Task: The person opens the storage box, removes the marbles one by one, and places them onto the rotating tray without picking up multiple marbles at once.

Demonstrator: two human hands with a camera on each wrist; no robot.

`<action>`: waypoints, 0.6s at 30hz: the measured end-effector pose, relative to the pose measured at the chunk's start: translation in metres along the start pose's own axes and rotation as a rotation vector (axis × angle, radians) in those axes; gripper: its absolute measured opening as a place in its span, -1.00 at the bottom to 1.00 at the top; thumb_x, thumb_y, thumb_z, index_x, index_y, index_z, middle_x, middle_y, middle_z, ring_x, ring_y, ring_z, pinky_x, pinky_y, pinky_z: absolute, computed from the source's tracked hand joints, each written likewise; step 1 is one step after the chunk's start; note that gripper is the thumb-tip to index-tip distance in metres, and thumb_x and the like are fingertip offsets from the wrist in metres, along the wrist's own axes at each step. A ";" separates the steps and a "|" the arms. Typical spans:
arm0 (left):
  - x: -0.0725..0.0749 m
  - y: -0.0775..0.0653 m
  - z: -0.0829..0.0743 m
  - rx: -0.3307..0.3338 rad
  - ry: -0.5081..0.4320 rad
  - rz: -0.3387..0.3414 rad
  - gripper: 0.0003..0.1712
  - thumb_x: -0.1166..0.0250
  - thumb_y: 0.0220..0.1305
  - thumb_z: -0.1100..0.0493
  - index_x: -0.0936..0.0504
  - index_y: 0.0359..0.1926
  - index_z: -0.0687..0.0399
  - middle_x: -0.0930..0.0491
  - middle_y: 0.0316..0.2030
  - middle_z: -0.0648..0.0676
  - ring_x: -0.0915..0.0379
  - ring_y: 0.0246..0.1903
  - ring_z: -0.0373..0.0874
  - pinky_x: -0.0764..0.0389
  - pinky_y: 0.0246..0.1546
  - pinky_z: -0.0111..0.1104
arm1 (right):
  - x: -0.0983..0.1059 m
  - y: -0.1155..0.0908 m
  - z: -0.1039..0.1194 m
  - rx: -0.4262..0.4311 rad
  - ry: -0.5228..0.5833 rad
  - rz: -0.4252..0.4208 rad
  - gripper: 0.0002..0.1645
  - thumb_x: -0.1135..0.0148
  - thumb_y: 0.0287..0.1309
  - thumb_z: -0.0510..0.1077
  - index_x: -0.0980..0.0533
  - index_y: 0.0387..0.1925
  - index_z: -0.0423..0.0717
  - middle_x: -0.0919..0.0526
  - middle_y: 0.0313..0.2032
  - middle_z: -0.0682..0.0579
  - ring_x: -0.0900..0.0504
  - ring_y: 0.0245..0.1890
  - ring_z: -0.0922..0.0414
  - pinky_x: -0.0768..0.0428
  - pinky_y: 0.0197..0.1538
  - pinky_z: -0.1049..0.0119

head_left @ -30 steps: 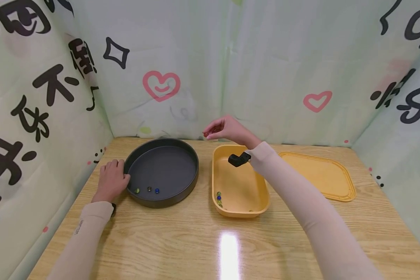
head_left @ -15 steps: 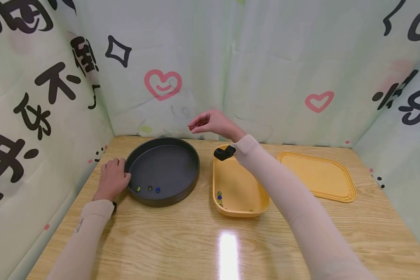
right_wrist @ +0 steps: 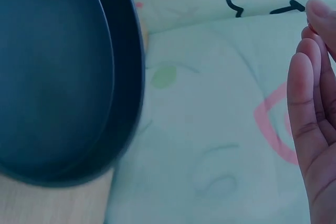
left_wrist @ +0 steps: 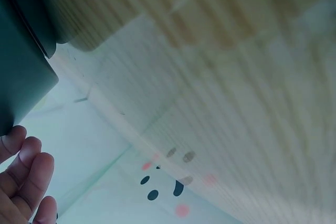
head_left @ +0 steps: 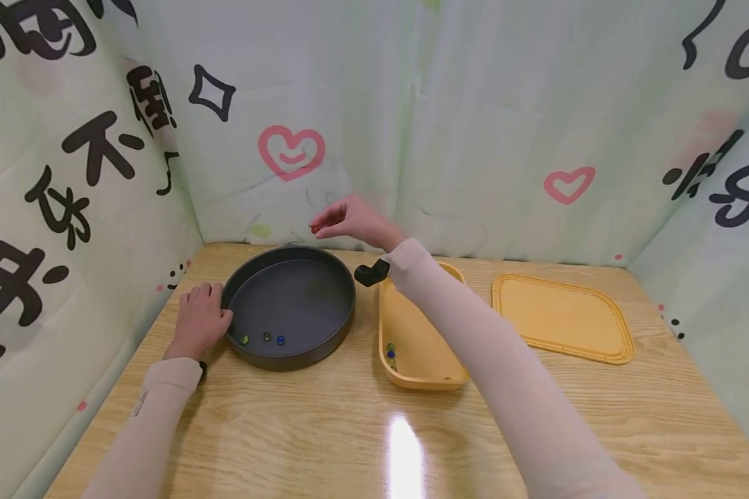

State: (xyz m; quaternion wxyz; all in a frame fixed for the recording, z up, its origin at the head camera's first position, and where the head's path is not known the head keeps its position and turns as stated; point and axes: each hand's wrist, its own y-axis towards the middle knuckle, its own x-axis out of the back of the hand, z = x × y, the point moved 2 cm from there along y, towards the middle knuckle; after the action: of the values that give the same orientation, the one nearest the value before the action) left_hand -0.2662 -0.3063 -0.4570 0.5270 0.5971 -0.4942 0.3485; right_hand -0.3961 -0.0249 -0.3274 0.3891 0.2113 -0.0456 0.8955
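My right hand (head_left: 356, 220) hangs in the air above the back right of a round dark pan (head_left: 306, 305). Between its thumb and fingertips it pinches a small red marble (head_left: 314, 230), mostly hidden by the fingers. My left hand (head_left: 198, 320) holds the pan's left rim, fingers along the outside; in the left wrist view the fingertips (left_wrist: 39, 166) sit close to the dark wall. Inside the pan, near its front, lie a green marble (head_left: 245, 339), a brownish marble (head_left: 266, 336) and a blue marble (head_left: 281, 340).
Right of the pan stands a yellow rectangular tub (head_left: 418, 346), partly covered by my right forearm; several marbles (head_left: 391, 354) lie along its left side. A flat yellow lid (head_left: 562, 319) rests farther right on the wooden table (head_left: 287, 430). A printed curtain (head_left: 474, 138) encloses the back and sides.
My right hand has moved left with the red marble, from behind the yellow tub to the back right of the pan. The left hand and the marbles in the pan look unchanged.
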 end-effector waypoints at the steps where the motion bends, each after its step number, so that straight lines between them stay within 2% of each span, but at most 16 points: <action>1: 0.000 0.000 0.000 0.000 0.001 0.000 -0.73 0.00 0.09 0.25 -0.34 -0.19 0.36 -0.35 -0.27 0.33 -0.22 -0.28 0.20 -0.17 -0.20 -0.01 | -0.003 0.002 -0.001 -0.001 0.000 0.004 -0.71 -0.32 0.02 -0.30 -0.63 -0.15 -0.26 -0.71 -0.18 -0.15 -0.68 -0.22 0.15 -0.58 -0.02 0.31; 6: 0.001 -0.001 0.000 0.003 0.005 0.004 -0.72 -0.01 0.10 0.25 -0.35 -0.18 0.36 -0.36 -0.25 0.34 -0.24 -0.25 0.22 -0.18 -0.19 0.00 | -0.020 0.010 -0.010 -0.024 0.005 0.027 -0.70 -0.31 0.03 -0.28 -0.62 -0.14 -0.28 -0.70 -0.17 -0.19 -0.67 -0.18 0.07 -0.57 -0.01 0.33; 10: 0.001 -0.002 0.000 0.009 0.005 0.010 -0.72 0.00 0.10 0.25 -0.35 -0.18 0.36 -0.36 -0.24 0.34 -0.24 -0.24 0.22 -0.18 -0.19 0.00 | -0.033 0.016 -0.019 -0.036 -0.001 0.036 -0.69 -0.33 0.01 -0.26 -0.62 -0.14 -0.27 -0.72 -0.20 -0.12 -0.68 -0.23 0.16 -0.57 -0.02 0.33; 13: 0.002 -0.001 0.000 0.008 0.006 0.007 -0.72 0.00 0.09 0.25 -0.35 -0.18 0.36 -0.36 -0.25 0.34 -0.25 -0.25 0.22 -0.18 -0.19 -0.01 | -0.042 0.019 -0.028 -0.035 0.004 0.039 -0.67 -0.33 0.01 -0.28 -0.61 -0.13 -0.33 -0.72 -0.21 -0.15 -0.68 -0.28 0.20 -0.59 -0.04 0.29; 18: 0.002 -0.002 0.000 0.004 0.001 0.001 -0.73 -0.01 0.10 0.25 -0.35 -0.19 0.35 -0.36 -0.26 0.32 -0.23 -0.27 0.20 -0.17 -0.21 -0.02 | -0.058 0.025 -0.045 -0.064 0.050 0.031 -0.67 -0.31 0.00 -0.34 -0.59 -0.13 -0.38 -0.71 -0.21 -0.21 -0.68 -0.33 0.25 -0.60 -0.08 0.34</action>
State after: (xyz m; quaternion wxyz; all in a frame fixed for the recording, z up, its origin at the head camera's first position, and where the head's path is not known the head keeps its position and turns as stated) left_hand -0.2638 -0.3067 -0.4553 0.5260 0.5975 -0.4937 0.3501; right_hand -0.3941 -0.0702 -0.3897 0.3828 0.1756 -0.0678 0.9045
